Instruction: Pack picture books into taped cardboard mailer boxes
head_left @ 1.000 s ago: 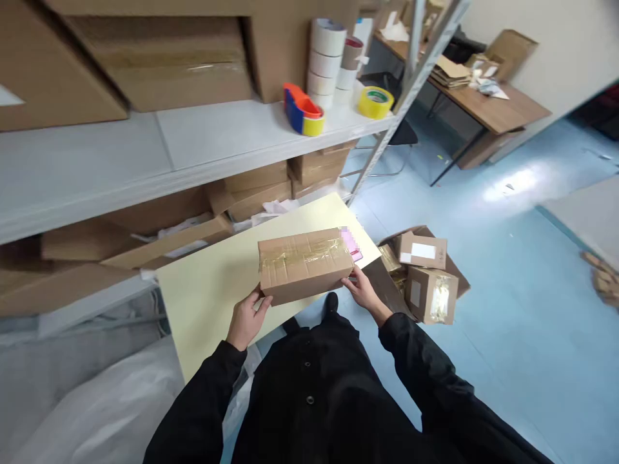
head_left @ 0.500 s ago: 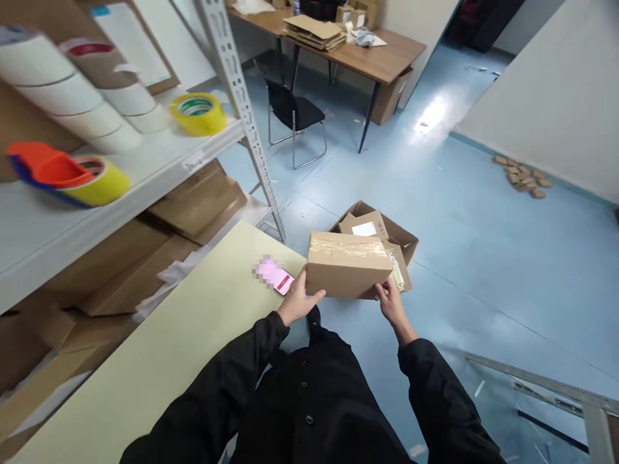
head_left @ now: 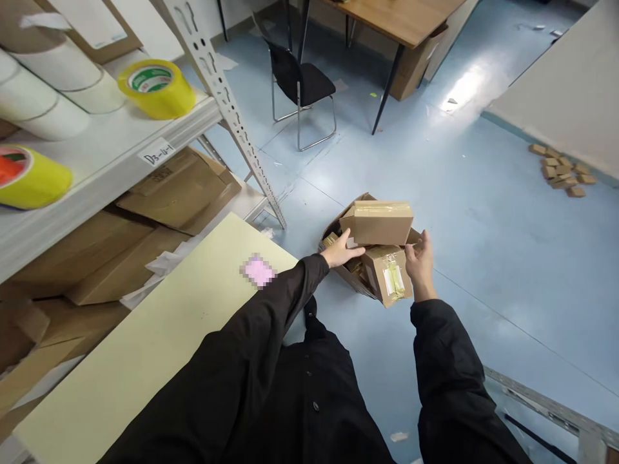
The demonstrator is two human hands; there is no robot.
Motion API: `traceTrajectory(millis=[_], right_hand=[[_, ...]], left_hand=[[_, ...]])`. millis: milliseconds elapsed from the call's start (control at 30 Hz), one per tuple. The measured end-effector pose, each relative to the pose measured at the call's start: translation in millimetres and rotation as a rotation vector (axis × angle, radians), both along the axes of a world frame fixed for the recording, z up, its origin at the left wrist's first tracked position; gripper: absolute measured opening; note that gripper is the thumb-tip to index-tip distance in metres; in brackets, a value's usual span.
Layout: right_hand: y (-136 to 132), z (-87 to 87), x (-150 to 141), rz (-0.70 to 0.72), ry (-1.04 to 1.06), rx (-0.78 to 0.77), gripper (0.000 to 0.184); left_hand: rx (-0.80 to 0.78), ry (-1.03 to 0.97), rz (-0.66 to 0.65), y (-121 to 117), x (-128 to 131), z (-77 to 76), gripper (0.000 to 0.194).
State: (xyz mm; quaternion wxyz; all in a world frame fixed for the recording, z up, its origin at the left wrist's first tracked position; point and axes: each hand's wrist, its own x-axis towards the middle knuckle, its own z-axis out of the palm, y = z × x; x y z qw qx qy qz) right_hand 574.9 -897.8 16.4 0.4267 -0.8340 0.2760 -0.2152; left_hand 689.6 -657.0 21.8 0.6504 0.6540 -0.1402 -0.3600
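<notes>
Taped box point(head_left: 383, 227), carried half a second ago, now appears released atop the carton point(head_left: 356, 285), centre frame; left hand point(head_left: 339, 251) spread wide, right hand point(head_left: 420, 264) slack, nothing visibly held.

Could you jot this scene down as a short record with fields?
Left hand: spread, at the lower left of the taped box; contact unclear
Right hand: raised right of the box; grip unclear
Taped box: above other boxes in the open carton
Table: pale yellow, left of the carton
Shelf: yellow tape roll near its end
Floor: blue, with black chair
</notes>
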Motion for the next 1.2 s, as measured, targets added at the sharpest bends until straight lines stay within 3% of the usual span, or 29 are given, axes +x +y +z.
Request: traceTrajectory(millis=[133, 233, 367, 500, 600, 767, 1000, 1100, 1200], right_hand=[[48, -11.3, -6, 0.127, 0.114, 0.019, 0.069], [92, -22.3, -7, 0.249, 0.166, 0.056, 0.067], [156, -32.4, 3, 0.568, 0.2, -0.001, 0.059], [230, -38.2, 17, 0.998, 0.223, -0.244, 0.045], [284, -44.0, 24, 1.168, 0.293, -0.409, 0.042], [348, -57.9, 32, 1.172, 0.366, -0.568, 0.043], [368, -70.9, 33, 1.16, 0.355, -0.687, 0.036], [380, -66.9, 29, 1.138, 0.24, -0.706, 0.037], [410, -57.5, 22, 1.228, 0.117, -0.696, 0.037]], left_hand=[[0.114, 0.124, 0.06, 74, -45, -13.3, 0.093], [0.187, 0.23, 0.206, 141, -82, -19.9, 0.081], [0.366, 0.28, 0.405, 220, -126, -26.4, 0.063], [0.526, 0.261, 0.567, 280, -172, -31.3, 0.057], [0.58, 0.276, 0.647, 312, -213, -35.9, 0.055], [0.612, 0.362, 0.767, 346, -284, -44.9, 0.051], [0.59, 0.402, 0.933, 394, -347, -33.2, 0.054], [0.587, 0.38, 1.026, 418, -367, -25.1, 0.054], [0.601, 0.35, 1.105, 441, -391, -23.4, 0.055]])
